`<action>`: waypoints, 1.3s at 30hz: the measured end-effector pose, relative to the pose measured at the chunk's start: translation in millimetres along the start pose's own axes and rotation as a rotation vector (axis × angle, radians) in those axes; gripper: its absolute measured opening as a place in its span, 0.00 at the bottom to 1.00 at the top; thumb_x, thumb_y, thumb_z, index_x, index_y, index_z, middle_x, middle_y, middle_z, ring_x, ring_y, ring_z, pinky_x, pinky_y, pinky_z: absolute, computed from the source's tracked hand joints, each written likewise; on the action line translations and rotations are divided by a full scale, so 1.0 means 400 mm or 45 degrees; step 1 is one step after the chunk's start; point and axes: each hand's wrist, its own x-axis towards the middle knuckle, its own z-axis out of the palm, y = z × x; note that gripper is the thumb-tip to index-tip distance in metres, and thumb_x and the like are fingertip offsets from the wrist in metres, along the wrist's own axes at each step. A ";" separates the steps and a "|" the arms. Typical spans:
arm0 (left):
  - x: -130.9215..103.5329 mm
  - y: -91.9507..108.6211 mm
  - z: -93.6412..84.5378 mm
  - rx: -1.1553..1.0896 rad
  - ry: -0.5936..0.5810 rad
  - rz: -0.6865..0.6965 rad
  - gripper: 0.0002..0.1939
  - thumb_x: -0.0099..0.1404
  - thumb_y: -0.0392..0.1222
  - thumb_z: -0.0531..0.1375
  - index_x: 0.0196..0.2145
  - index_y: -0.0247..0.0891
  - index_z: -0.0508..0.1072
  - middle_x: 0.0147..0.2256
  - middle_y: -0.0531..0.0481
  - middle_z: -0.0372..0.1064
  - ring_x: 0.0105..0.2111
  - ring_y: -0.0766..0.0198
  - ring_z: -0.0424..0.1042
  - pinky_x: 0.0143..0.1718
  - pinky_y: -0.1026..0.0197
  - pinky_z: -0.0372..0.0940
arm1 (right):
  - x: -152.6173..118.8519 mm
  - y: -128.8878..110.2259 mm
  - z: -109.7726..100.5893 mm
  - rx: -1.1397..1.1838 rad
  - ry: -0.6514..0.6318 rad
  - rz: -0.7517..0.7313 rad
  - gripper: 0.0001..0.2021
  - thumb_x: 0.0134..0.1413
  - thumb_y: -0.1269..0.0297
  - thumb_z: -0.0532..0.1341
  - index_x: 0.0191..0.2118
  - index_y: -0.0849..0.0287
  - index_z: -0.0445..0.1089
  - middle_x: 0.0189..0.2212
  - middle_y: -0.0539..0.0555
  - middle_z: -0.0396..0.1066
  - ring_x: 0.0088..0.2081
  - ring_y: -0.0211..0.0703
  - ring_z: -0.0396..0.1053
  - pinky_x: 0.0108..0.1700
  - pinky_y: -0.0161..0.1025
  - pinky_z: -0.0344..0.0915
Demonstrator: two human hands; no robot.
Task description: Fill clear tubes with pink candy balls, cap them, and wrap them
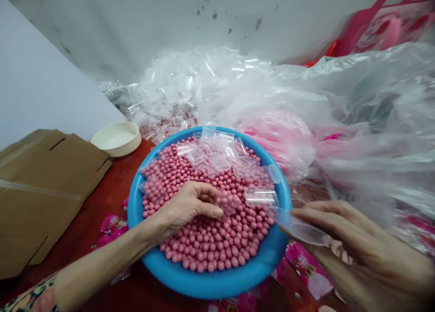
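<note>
Head view, centre of the frame: the left hand (190,203) reaches over a blue basin (210,287) full of pink balls (200,253), its thumb and fingers pinching a small clear cup (228,204) that seems to have pink balls in it. At the right of the frame, the right hand (356,244) is blurred; its fingers appear closed on a curved, clear plastic piece (311,232) at the basin's right rim. Whether that piece is another cup or a small scoop, I cannot tell.

More clear cups (219,161) lie loose on the balls toward the basin's far side, and one clear tube (261,197) lies on its side between the two hands. A large heap of clear cups (190,83) fills the upper middle, beyond the basin. A white dish (117,151) and a cardboard box (44,203) sit at the left, on the red tabletop (117,180); pink packets (309,269) show at the lower right.

The step in hand looks like filling the cup with balls. As I judge it, the next move calls for the cup's mouth kept up, a light pinch on its thin wall, and both hands working close over the basin.
</note>
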 end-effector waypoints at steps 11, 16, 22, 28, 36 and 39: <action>-0.051 -0.008 0.013 -0.308 0.202 0.285 0.07 0.47 0.29 0.68 0.24 0.36 0.74 0.26 0.57 0.73 0.29 0.72 0.71 0.36 0.70 0.65 | 0.053 -0.114 0.020 -0.183 -0.297 -0.364 0.21 0.63 0.73 0.39 0.43 0.59 0.70 0.32 0.58 0.73 0.33 0.46 0.71 0.33 0.39 0.68; -0.096 -0.023 0.009 -0.328 0.408 0.450 0.11 0.47 0.27 0.68 0.27 0.37 0.74 0.26 0.60 0.74 0.29 0.74 0.72 0.35 0.73 0.66 | 0.030 -0.130 0.087 -0.489 -0.238 -0.274 0.17 0.63 0.60 0.48 0.42 0.64 0.69 0.27 0.60 0.73 0.27 0.51 0.71 0.27 0.45 0.67; -0.126 -0.028 -0.014 -0.127 0.517 0.318 0.10 0.45 0.29 0.68 0.26 0.35 0.74 0.24 0.58 0.72 0.26 0.71 0.71 0.31 0.69 0.67 | 0.018 -0.151 0.131 -0.369 -0.175 -0.304 0.15 0.62 0.68 0.45 0.47 0.65 0.65 0.32 0.60 0.75 0.29 0.48 0.74 0.29 0.42 0.70; -0.144 -0.019 -0.029 -0.179 0.532 0.138 0.11 0.42 0.32 0.69 0.27 0.35 0.76 0.23 0.56 0.74 0.25 0.67 0.74 0.29 0.67 0.69 | 0.032 -0.151 0.133 -0.294 -0.116 -0.269 0.22 0.66 0.65 0.36 0.43 0.65 0.67 0.29 0.60 0.76 0.27 0.46 0.74 0.25 0.40 0.71; -0.165 -0.029 -0.041 -0.092 0.603 0.105 0.11 0.44 0.34 0.70 0.29 0.37 0.77 0.23 0.56 0.74 0.23 0.69 0.72 0.27 0.69 0.68 | 0.040 -0.153 0.115 -0.175 -0.121 -0.264 0.24 0.65 0.67 0.36 0.37 0.60 0.69 0.29 0.58 0.76 0.29 0.45 0.75 0.30 0.39 0.72; -0.168 -0.037 -0.044 -0.092 0.584 0.042 0.12 0.43 0.34 0.69 0.29 0.37 0.77 0.23 0.55 0.74 0.23 0.68 0.73 0.27 0.68 0.68 | 0.044 -0.155 0.113 -0.154 -0.130 -0.250 0.24 0.65 0.69 0.36 0.37 0.60 0.69 0.28 0.58 0.76 0.30 0.45 0.75 0.30 0.38 0.72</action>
